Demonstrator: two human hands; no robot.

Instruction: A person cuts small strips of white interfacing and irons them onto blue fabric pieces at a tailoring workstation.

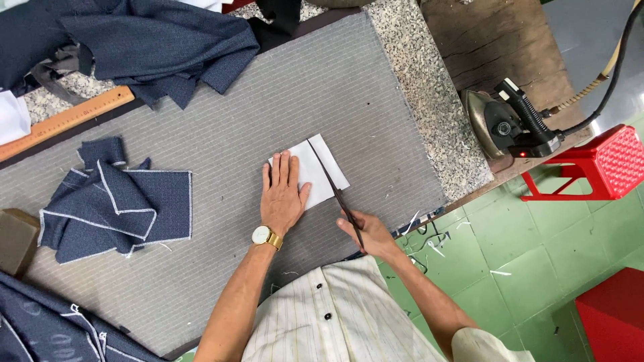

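Observation:
My left hand (282, 191) lies flat, fingers together, on a small white piece of fabric (320, 167) that rests on the grey striped pad (268, 100). A gold watch sits on that wrist. My right hand (369, 231) grips the handles of long dark scissors (332, 182). The blades run up across the white piece, along its right part, with the tip near its far corner.
Navy cut pieces with white-stitched edges (117, 208) lie at the left. More navy cloth (147, 43) is heaped at the back with a wooden ruler (67, 121). An iron (503, 124) stands at the right on the bench. Red stools (604, 164) stand on the green floor.

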